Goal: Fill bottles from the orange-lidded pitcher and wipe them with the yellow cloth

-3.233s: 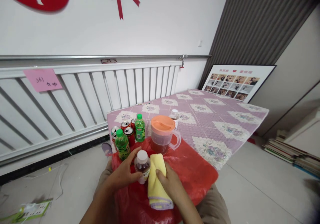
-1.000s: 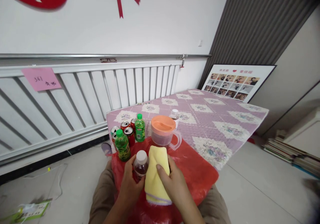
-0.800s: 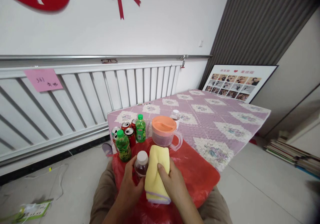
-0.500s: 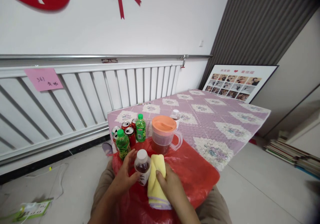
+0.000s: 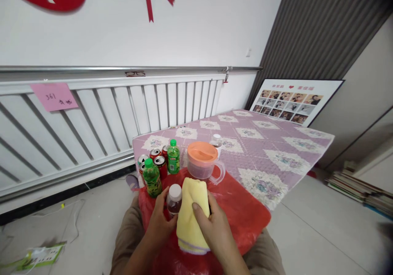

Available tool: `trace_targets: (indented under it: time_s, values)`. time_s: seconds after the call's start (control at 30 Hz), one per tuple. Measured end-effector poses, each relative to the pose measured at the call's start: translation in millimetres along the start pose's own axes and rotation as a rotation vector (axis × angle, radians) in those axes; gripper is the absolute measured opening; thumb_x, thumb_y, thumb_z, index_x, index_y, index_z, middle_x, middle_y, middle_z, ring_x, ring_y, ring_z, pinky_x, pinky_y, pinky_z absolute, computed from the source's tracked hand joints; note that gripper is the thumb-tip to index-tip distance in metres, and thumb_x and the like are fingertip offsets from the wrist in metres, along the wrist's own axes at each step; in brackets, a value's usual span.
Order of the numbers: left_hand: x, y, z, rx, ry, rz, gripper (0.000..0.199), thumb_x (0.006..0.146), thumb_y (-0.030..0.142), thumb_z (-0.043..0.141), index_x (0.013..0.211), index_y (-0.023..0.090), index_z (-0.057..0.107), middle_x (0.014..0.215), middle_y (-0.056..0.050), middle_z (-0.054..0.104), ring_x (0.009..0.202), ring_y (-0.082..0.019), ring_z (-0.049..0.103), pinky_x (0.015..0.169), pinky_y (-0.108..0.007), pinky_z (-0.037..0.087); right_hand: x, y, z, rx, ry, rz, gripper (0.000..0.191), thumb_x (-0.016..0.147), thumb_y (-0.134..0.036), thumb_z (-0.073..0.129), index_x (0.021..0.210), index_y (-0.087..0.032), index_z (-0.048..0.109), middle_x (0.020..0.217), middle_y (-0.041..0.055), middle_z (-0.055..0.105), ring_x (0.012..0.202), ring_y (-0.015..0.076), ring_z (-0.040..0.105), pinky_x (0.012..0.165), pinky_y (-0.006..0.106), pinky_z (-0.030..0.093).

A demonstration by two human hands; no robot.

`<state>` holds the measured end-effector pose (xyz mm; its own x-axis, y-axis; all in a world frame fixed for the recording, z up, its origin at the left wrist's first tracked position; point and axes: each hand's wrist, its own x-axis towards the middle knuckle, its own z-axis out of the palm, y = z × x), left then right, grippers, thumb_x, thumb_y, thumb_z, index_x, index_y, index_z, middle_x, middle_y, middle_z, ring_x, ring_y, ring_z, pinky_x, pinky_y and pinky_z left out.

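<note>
A folded yellow cloth [image 5: 192, 221] with a pale purple edge is gripped in my right hand [image 5: 213, 221], the thumb lying across its front. My left hand [image 5: 161, 217] is curled around a small clear bottle [image 5: 174, 199] with a white cap and dark liquid in it. The cloth covers part of the bottle's right side. Both are over a red plastic sheet [image 5: 239, 213]. Behind the cloth stands a clear pitcher [image 5: 199, 169] with an orange lid [image 5: 202, 153] and a handle on its right.
Two green-capped bottles [image 5: 152, 180] stand to the left with several drink cans [image 5: 160, 164]. Another white-capped bottle [image 5: 216, 142] is behind the pitcher. The table has a purple floral cover [image 5: 239, 156]. A white radiator [image 5: 123, 111] runs along the wall.
My right hand has raised the yellow cloth slightly, and it now hides more of the bottle and pitcher. My left hand has closed in around the white-capped bottle.
</note>
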<state>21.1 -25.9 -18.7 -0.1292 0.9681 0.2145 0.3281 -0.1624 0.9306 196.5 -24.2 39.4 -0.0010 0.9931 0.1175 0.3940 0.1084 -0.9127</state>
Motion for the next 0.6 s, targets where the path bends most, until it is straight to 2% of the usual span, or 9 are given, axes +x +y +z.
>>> trace_targets:
  time_s: [0.13, 0.3, 0.37, 0.5, 0.6]
  values:
    - [-2, -1, 0.5, 0.012, 0.009, 0.018, 0.065, 0.071, 0.022, 0.068, 0.131, 0.020, 0.043, 0.134, -0.009, 0.054, 0.125, -0.026, 0.052, 0.107, -0.038, 0.043, 1, 6, 0, 0.017, -0.015, 0.063, 0.045, 0.086, -0.039, 0.048, 0.122, -0.014, 0.056, 0.112, 0.0124, 0.071, 0.097, 0.0266, 0.068, 0.080, 0.033, 0.052]
    - [0, -2, -10.0, -0.158, -0.154, -0.034, 0.064, 0.073, 0.016, 0.059, 0.132, 0.022, 0.038, 0.133, -0.007, 0.057, 0.120, -0.022, 0.058, 0.104, -0.034, 0.046, 4, 31, 5, -0.143, -0.088, 0.070, 0.044, 0.088, -0.034, 0.043, 0.125, -0.012, 0.054, 0.117, 0.0137, 0.069, 0.104, 0.0245, 0.066, 0.087, 0.032, 0.049]
    - [0, -5, -11.6, -0.188, -0.163, -0.044, 0.063, 0.072, 0.016, 0.059, 0.131, 0.021, 0.038, 0.131, -0.007, 0.058, 0.118, -0.022, 0.060, 0.102, -0.034, 0.048, 5, 38, 8, -0.229, -0.137, 0.074, 0.042, 0.088, -0.031, 0.044, 0.124, -0.012, 0.055, 0.115, 0.0144, 0.070, 0.103, 0.0245, 0.067, 0.087, 0.031, 0.048]
    - [-5, -10, -6.3, -0.102, -0.056, -0.055, 0.065, 0.069, 0.016, 0.062, 0.130, 0.020, 0.039, 0.130, -0.009, 0.056, 0.113, -0.023, 0.062, 0.098, -0.035, 0.050, 7, 41, 12, -0.311, -0.190, 0.085, 0.037, 0.086, -0.028, 0.048, 0.116, -0.010, 0.061, 0.104, 0.0175, 0.073, 0.095, 0.0278, 0.069, 0.082, 0.034, 0.049]
    - [-10, -9, 1.1, -0.001, 0.053, -0.021, 0.071, 0.067, 0.016, 0.065, 0.133, 0.020, 0.038, 0.134, -0.011, 0.052, 0.119, -0.025, 0.057, 0.103, -0.038, 0.046, 8, 36, 13, -0.355, -0.201, 0.082, 0.039, 0.086, -0.027, 0.047, 0.117, -0.008, 0.061, 0.103, 0.0212, 0.072, 0.095, 0.0317, 0.069, 0.082, 0.039, 0.048]
